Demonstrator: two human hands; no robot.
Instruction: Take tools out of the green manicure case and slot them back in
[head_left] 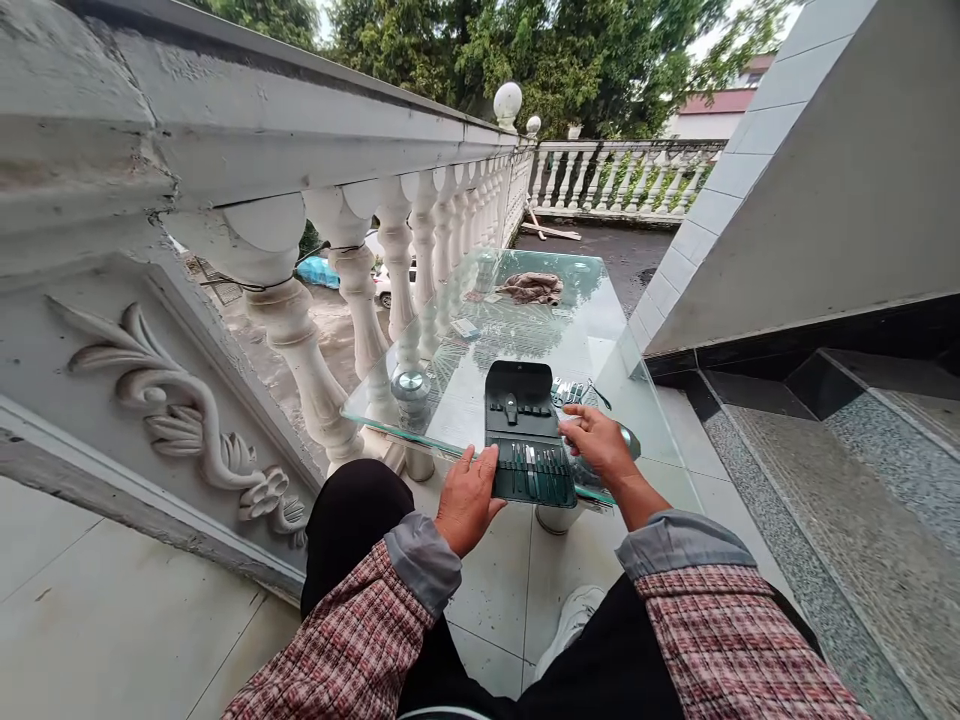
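An unfolded dark case [519,380] lies at the near edge of the glass table, with several slim metal tools [531,460] in its lower part and a clipper-like piece [511,408] in its upper part. My left hand [469,500] holds the case's lower left edge between thumb and fingers. At the case's right side is my right hand [600,448], its fingers bent together near the edge; whether anything small is in them is hidden. Just beyond that hand, several small metal tools [571,392] lie on the glass.
The glass table [547,335] bears a crumpled brown cloth [532,288] at its far end and a small packet [465,328] on the left. A white balustrade [360,300] runs along the left; stone steps [840,450] rise on the right.
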